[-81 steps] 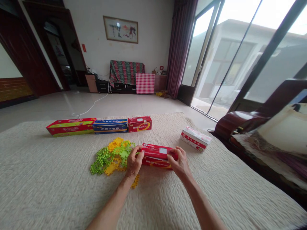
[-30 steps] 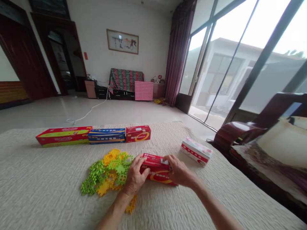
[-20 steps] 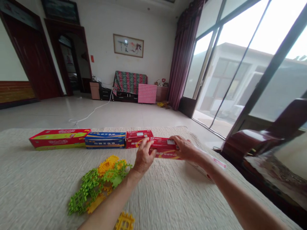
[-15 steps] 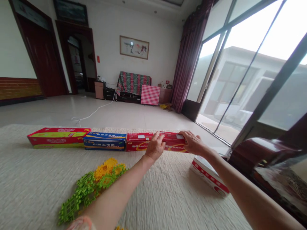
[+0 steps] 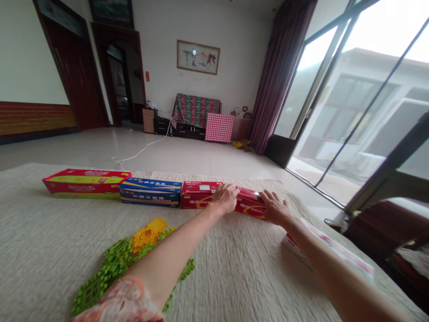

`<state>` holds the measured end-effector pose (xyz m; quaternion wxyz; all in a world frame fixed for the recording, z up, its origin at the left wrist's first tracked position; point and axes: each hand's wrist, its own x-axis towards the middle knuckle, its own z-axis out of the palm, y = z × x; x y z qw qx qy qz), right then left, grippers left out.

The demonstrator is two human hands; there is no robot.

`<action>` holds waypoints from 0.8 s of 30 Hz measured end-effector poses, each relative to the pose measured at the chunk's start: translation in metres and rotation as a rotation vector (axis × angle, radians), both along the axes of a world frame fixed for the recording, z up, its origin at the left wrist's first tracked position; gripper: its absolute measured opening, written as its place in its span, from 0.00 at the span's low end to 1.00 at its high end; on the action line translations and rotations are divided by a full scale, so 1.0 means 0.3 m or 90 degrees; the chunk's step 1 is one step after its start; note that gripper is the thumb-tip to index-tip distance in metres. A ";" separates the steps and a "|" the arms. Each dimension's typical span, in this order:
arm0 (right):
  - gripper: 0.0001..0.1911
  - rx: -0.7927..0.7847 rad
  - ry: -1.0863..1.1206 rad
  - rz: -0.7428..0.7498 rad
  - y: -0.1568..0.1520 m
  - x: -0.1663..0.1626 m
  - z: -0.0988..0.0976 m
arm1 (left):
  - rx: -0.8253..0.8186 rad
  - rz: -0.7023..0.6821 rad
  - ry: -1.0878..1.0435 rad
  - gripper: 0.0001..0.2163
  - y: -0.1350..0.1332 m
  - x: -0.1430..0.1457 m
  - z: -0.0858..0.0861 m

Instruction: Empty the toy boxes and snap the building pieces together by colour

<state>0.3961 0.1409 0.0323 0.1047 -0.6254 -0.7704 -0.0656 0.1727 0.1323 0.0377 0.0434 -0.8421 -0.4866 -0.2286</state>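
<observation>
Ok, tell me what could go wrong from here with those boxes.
The left hand hides where the left red box and right red box come together, so a gap there might go unnoticed. The right forearm overlaps the white box in view and could knock it askew. The left sleeve, appearing over some green plastic pieces, might drag them.

A framed picture [image 5: 198, 57] hangs left of a purple curtain [image 5: 279, 74].
</observation>
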 end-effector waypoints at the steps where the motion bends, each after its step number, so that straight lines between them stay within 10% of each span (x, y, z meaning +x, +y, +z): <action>1: 0.33 0.037 0.016 0.028 -0.012 -0.017 0.002 | 0.013 0.006 0.000 0.12 -0.005 -0.038 0.009; 9: 0.31 0.061 0.174 0.209 -0.093 -0.328 0.024 | -0.050 0.119 0.077 0.29 0.009 -0.317 0.050; 17: 0.35 -0.049 0.215 0.103 -0.098 -0.470 -0.062 | -0.186 0.149 0.107 0.33 0.062 -0.316 0.047; 24: 0.31 0.115 0.318 0.125 -0.234 -0.432 -0.061 | -0.171 0.087 0.069 0.32 -0.048 -0.303 0.100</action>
